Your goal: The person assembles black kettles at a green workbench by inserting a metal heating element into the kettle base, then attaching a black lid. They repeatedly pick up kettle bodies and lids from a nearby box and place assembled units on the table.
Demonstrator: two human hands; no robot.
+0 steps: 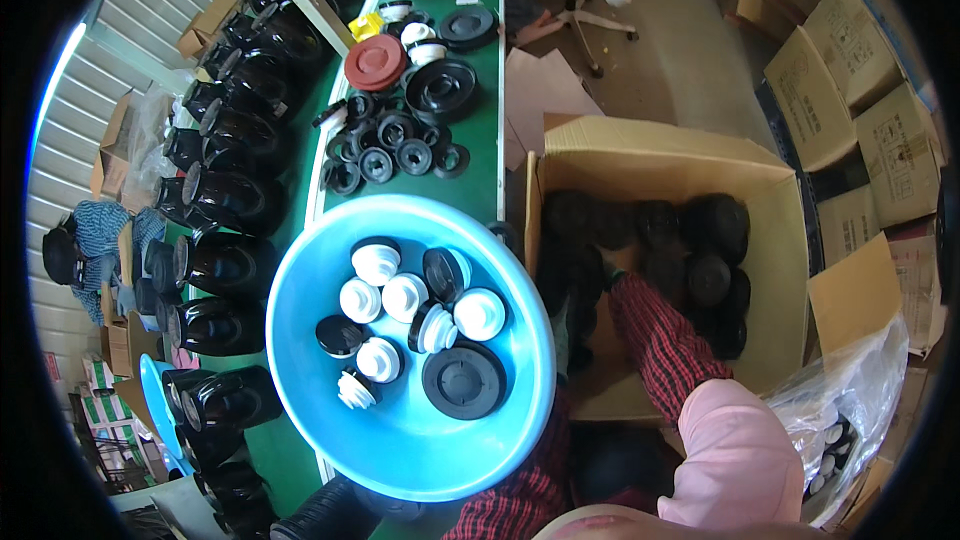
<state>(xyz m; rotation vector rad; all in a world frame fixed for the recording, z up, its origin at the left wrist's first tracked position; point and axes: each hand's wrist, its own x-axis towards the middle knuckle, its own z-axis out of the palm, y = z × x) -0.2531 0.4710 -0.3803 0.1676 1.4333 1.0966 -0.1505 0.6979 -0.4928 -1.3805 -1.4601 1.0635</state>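
Note:
Both my arms, in red-and-black plaid sleeves, reach into an open cardboard box (780,200). Dark round black lids (708,280) lie in its shaded inside. My right hand (612,275) is down among them, mostly hidden past the sleeve. Close to the box's left wall is my left hand (564,332), in what looks like a greyish glove. Shadow hides the fingers of both hands and anything in them. Left of the box stands a light blue basin (292,395) with several black-and-white stopper lids (405,297) and one large flat black lid (463,381).
Glossy black jars (235,198) line the left of the green table (485,165). A red disc (376,62) and several black rings (376,164) lie beyond the basin. Cartons (815,95) stack at right; a clear plastic bag (870,370) holds more lids. Another person (105,240) is far left.

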